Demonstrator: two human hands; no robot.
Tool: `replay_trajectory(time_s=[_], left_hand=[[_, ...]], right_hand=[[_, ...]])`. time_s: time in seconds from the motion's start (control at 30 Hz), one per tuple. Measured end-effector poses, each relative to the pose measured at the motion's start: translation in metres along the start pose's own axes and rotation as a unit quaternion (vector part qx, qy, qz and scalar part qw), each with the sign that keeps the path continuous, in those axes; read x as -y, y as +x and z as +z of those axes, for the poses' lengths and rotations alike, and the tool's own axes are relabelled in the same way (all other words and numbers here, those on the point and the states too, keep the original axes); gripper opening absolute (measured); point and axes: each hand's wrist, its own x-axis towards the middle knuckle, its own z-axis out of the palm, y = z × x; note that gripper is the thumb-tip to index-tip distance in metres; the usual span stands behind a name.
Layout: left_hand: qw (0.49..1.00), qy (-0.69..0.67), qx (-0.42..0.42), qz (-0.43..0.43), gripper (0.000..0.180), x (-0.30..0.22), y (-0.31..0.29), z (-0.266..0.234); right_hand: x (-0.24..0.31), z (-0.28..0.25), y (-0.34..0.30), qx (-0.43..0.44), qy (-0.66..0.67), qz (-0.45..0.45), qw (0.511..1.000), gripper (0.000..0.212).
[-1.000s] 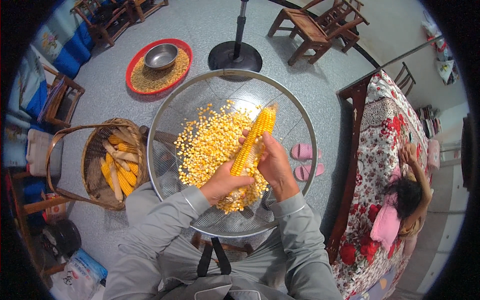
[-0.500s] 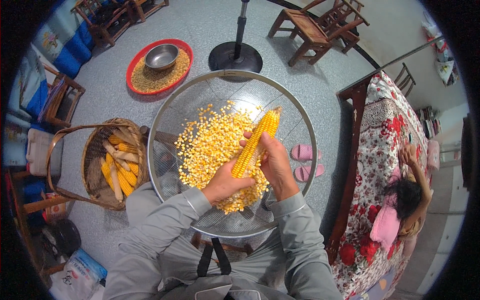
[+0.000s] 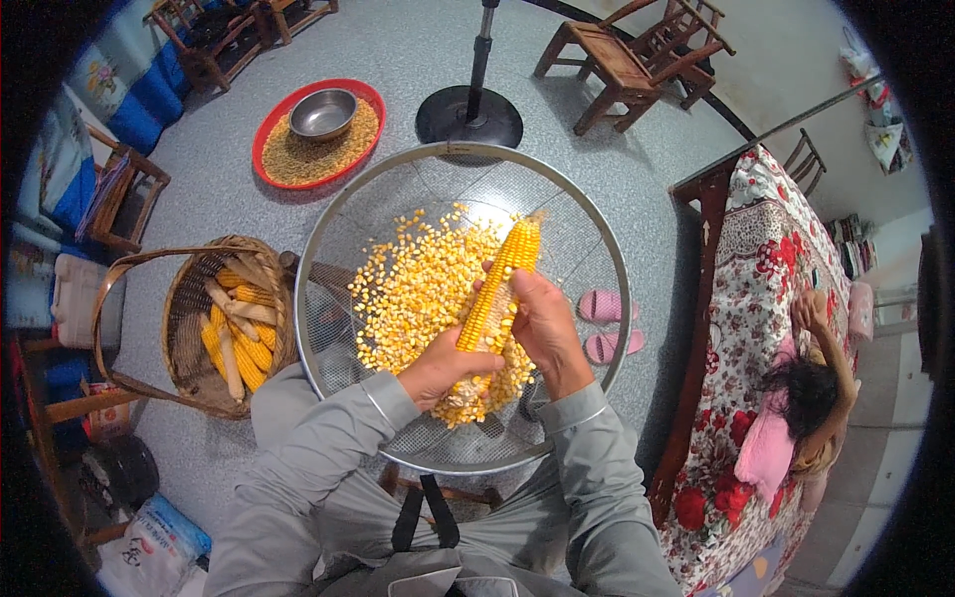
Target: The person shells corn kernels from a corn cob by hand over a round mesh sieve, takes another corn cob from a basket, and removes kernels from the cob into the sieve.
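Observation:
Both my hands are closed round a yellow corn cob (image 3: 505,269), held aslant with its tip up and to the right. My left hand (image 3: 445,368) wraps its lower end. On the upper right side my right hand (image 3: 545,323) grips it, the thumb lying along the rows. Part of the cob beside that thumb is stripped and pale; the rest keeps its kernels. Under my hands a round metal mesh sieve (image 3: 316,224) holds a spread of loose corn kernels (image 3: 408,289), heaped mostly in the middle and on the left.
At the left stands a handled wicker basket (image 3: 179,338) of cobs, some bare. Farther off lie a red tray (image 3: 261,149) of grain with a metal bowl (image 3: 322,113), and a black stand base (image 3: 468,117). Pink slippers (image 3: 600,304) sit right of the sieve. A person (image 3: 811,388) lies on the flowered bed.
The corn cob has turned slightly more upright, its tip shifting left. More of its stripped side shows by my right thumb. My left hand has moved little.

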Motion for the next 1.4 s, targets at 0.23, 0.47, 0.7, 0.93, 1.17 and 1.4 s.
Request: replay_trajectory(time_s=[0.23, 0.47, 0.7, 0.93, 1.17, 1.4], left_hand=[[1.0, -0.02, 0.015, -0.019, 0.038, -0.001, -0.004, -0.006], [0.999, 0.034, -0.007, 0.038, 0.042, -0.001, -0.001, 0.007], [1.0, 0.017, -0.004, -0.003, 0.045, -0.006, -0.005, 0.002], [0.989, 0.123, -0.045, 0.061, 0.045, 0.004, 0.002, 0.001], [1.0, 0.017, -0.004, 0.016, 0.041, -0.002, -0.003, -0.001], [0.999, 0.017, 0.024, -0.024, 0.045, -0.004, -0.002, 0.001]], right_hand=[[0.007, 0.022, -0.008, 0.022, -0.004, -0.032, 0.999, 0.048], [0.01, 0.014, -0.006, -0.022, 0.017, -0.012, 1.0, 0.04], [0.011, 0.027, -0.012, -0.004, -0.013, -0.043, 0.999, 0.045], [0.011, 0.013, -0.006, -0.03, -0.014, -0.006, 0.999, 0.047], [0.014, 0.018, -0.01, 0.006, 0.033, -0.004, 0.999, 0.048], [0.016, 0.011, -0.007, 0.014, 0.029, 0.003, 0.999, 0.037]])
